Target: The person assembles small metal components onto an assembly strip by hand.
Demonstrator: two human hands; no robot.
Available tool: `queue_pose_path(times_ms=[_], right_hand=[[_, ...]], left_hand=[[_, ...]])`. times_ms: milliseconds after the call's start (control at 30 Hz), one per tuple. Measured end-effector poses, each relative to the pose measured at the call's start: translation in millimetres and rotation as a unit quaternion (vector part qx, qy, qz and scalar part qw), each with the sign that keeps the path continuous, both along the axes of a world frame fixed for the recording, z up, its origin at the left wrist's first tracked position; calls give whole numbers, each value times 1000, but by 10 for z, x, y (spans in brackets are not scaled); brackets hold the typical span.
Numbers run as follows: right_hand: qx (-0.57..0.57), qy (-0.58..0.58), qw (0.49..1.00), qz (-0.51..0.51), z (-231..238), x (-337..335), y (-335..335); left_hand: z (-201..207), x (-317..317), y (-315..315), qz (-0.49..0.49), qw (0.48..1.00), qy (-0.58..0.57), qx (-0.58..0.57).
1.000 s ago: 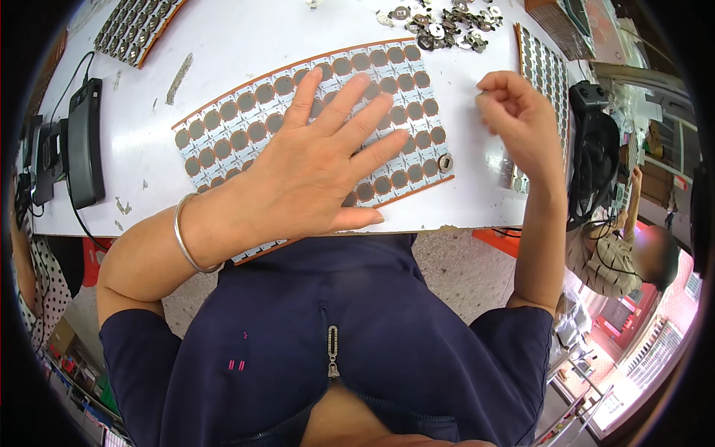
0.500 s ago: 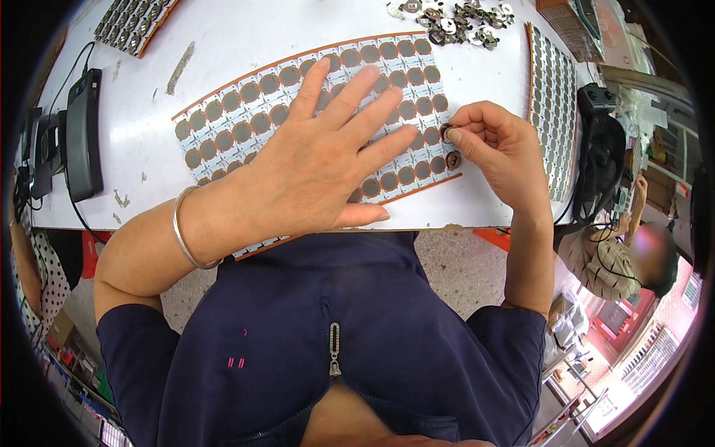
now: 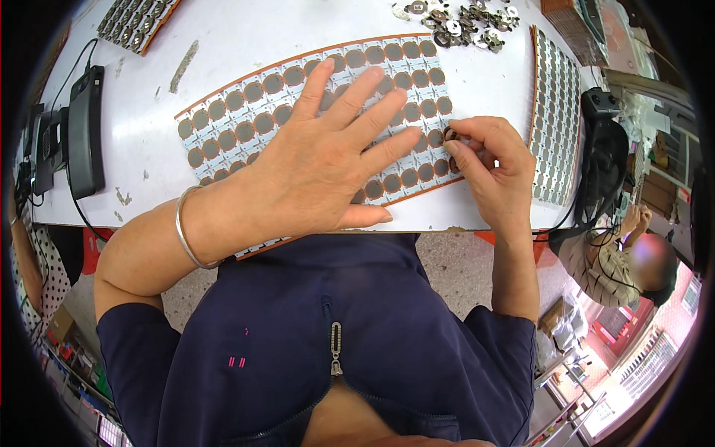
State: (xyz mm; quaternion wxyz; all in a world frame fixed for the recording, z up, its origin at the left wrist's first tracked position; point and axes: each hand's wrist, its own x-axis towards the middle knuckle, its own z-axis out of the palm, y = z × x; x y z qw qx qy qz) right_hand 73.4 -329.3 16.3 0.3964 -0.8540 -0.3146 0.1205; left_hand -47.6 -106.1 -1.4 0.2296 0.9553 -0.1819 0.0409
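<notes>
My left hand [image 3: 320, 153] lies flat across a panel of small white circuit boards [image 3: 257, 106], fingers spread, pressing on its middle and hiding part of it. Rows of grey round discs with orange rims cover the panel, which has orange-brown edge strips. At the panel's right end my right hand [image 3: 493, 153] is closed, thumb and index finger pinching the edge of a small round metal piece [image 3: 450, 134] over the last column. Just below it another round piece [image 3: 455, 164] sits on the panel, partly hidden by the thumb.
A heap of loose metal pieces [image 3: 477, 28] lies at the far side. Another board panel [image 3: 555, 119] stands at the right, and a filled one [image 3: 136, 22] at the far left. A black device [image 3: 87, 132] with cables sits left. A co-worker [image 3: 603, 268] is at the right.
My right hand has turned slightly and shifted left and down; its fingers have opened a little around the round piece. My left hand stays spread on the panel.
</notes>
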Motion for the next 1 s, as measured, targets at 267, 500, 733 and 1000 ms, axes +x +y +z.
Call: queue_pose_path(times_ms=[267,500,733,1000], right_hand=[[-29,48,998,-26,12,-2,7],[7,5,1000,2,-62,34,-22],[-68,3,998,1,49,75,-12],[-86,-155,977,122,301,436,283]], left_hand=[[5,-20,-9,4,1000,3,-1],[-6,-9,-11,0,1000,3,-4],[-3,-4,-8,2,1000,3,0],[4,-16,-2,-4,1000,-7,17]])
